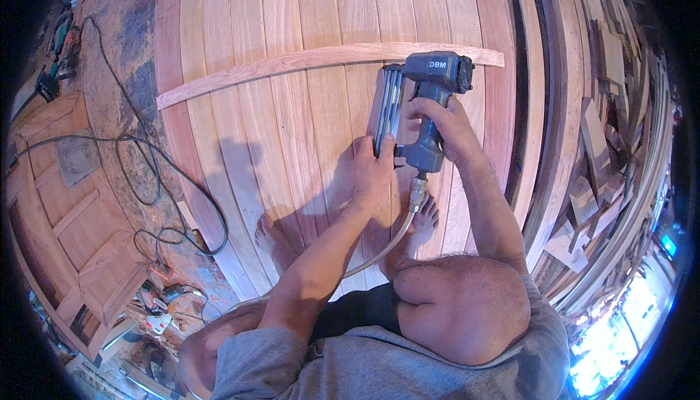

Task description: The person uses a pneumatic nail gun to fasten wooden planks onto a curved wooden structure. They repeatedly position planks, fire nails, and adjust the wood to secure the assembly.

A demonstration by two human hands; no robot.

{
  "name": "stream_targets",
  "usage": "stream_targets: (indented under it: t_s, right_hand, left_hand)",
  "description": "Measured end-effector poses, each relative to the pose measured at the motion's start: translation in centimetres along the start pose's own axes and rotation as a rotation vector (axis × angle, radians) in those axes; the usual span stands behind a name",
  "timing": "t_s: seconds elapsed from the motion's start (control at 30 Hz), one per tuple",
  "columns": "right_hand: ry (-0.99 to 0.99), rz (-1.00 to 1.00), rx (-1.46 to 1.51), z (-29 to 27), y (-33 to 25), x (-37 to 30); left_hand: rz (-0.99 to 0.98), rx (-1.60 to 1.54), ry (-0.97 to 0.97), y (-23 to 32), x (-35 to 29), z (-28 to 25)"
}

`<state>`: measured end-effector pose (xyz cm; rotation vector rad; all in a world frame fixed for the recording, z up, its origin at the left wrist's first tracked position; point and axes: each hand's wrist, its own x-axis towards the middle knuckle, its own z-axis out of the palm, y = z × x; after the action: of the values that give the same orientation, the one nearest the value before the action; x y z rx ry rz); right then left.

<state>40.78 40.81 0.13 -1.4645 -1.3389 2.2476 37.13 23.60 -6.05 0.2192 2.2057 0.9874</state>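
A dark pneumatic nail gun (435, 72) is held upright above a panel of wooden boards (321, 130). Its handle is wrapped by my right hand (453, 124), with a finger at the trigger. My left hand (373, 165) grips the lower end of the gun's silver magazine (389, 101). From a brass and steel coupling (418, 192) at the handle's base, a pale air hose (390, 245) curves down and to the left. Just beyond the gun, a narrow wooden strip (292, 61) lies across the boards; whether the nose touches it is hidden.
Under me, my bare feet (275, 243) stand on the boards. Looped black cable (149, 174) lies on the dusty floor at left, near a framed wooden piece (73, 210) and power tools (64, 53). Stacked timber and offcuts (594, 145) line the right side.
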Motion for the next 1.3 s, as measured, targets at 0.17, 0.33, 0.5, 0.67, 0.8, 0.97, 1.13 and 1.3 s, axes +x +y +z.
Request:
stream_targets:
  t_s: [0.17, 0.33, 0.5, 0.67, 0.8, 0.97, 1.13, 1.3]
  right_hand:
    - [-0.139, 0.049, 0.009, -1.1, -0.8, 0.8]
    - [-0.187, 0.033, -0.020, -1.8, -0.9, 1.1]
    - [-0.205, -0.004, 0.013, 0.6, -0.2, -0.2]
    - [-0.298, 0.010, 0.107, 4.8, 1.3, -0.2]
    - [-0.238, 0.040, 0.129, 5.6, 1.6, 0.4]
    - [-0.292, 0.076, 0.177, 5.5, 1.3, 0.7]
    - [-0.228, 0.068, 0.130, 6.2, 0.6, -0.2]
    - [-0.160, 0.218, 0.244, 8.9, 0.6, -3.4]
  left_hand:
    - [0.089, 0.064, -0.022, -0.2, 0.1, 1.2]
    - [0.162, 0.060, 0.028, 0.0, -0.1, 1.6]
    - [0.024, -0.165, 0.018, -0.7, -0.6, -0.4]
    - [0.009, -0.106, 0.066, -2.9, 0.2, -4.0]
    - [-0.068, -0.085, -0.012, -3.4, 1.1, -5.0]
    - [-0.054, -0.128, 0.011, -3.8, 1.2, -4.4]
    - [-0.092, -0.085, -0.074, -3.4, 1.6, -5.7]
    - [0.007, 0.180, -0.315, -0.8, 2.6, -16.2]
